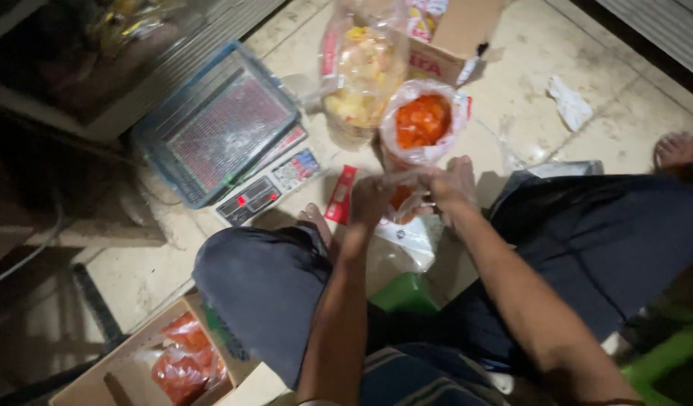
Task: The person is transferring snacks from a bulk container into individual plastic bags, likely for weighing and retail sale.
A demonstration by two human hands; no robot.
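Observation:
My left hand [370, 197] and my right hand [452, 186] meet low between my knees, both gripping a small clear plastic bag of orange snacks [401, 198] that is mostly hidden by the fingers. Just beyond the hands stands a larger open plastic bag of orange snacks [420, 122]. A red packet [340, 194] lies on the floor left of my left hand.
A digital weighing scale [222, 135] sits on the floor at the left. A big bag of yellow snacks [361, 71] and a cardboard box [455, 37] stand behind. A carton with filled orange bags [183, 361] is at bottom left. A green stool [405, 293] is under me.

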